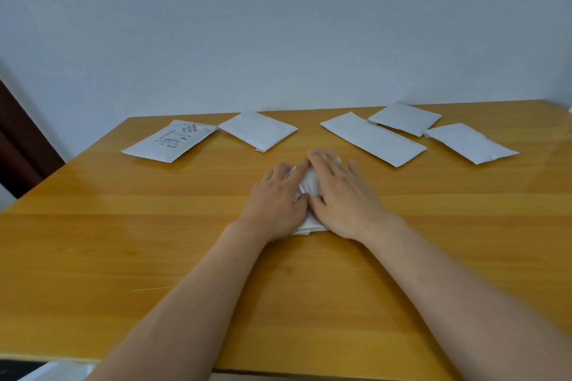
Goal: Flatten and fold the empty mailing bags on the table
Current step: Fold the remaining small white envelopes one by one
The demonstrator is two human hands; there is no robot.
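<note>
Fingers (295,173) of both hands extended, lying flat, gripping nothing. Left hand (275,198) and right hand (340,192) press side by side on a small white folded bag (308,185) at mid-table (123,241); most of it hidden under the palms. Five more white mailing bags lie flat along the far edge: labelled bag (168,141) touching plain bag (258,130) at left; long bag (373,138), overlapped by another (404,118), and one more (470,142) at right.

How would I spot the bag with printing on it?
Look along the far edge of the wooden table, by the wall. Five white bags lie there; take the leftmost bag. It alone has a printed label with black text; the rest are blank.
</note>
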